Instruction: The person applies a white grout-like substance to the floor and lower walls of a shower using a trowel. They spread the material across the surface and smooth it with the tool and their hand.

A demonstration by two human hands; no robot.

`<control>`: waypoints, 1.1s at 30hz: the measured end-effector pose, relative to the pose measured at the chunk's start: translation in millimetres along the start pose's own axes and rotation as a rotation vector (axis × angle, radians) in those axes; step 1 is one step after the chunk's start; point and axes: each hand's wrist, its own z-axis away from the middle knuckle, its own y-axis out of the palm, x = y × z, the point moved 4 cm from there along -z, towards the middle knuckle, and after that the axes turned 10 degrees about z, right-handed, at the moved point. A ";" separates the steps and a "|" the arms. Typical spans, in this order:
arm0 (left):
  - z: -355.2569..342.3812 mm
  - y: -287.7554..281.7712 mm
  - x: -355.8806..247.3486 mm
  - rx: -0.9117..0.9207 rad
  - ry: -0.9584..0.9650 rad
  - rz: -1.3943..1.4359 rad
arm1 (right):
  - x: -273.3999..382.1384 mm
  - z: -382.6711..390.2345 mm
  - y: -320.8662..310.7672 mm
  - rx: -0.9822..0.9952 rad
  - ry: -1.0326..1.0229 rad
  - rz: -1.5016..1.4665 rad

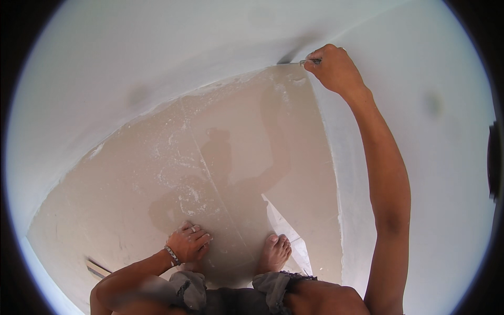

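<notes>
Near: bare foot (274,253) and left hand (188,243), fingers spread flat and holding nothing, braced on the dusty tan floor (157,173). Far: right hand (335,67) closed around a small metal blade (308,62), its tip at the corner where floor meets white wall (436,157). Best worked, by judgement, with the blade held shallow and the pressure steady.

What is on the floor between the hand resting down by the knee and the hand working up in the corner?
In the head view, between the left hand and right hand lies only beige floor, dusted with white specks and crossed by a thin seam.
</notes>
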 end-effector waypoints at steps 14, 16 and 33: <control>0.3 1.6 8.9 -0.096 0.040 -0.043 | -0.5 3.2 17.6 0.053 -0.058 0.040; 0.4 0.3 8.3 -0.060 0.010 -0.084 | 2.5 5.4 -3.5 0.125 -0.095 0.085; 0.0 -0.5 7.0 -0.077 0.021 -0.048 | 16.8 2.1 12.3 -0.084 -0.054 -0.045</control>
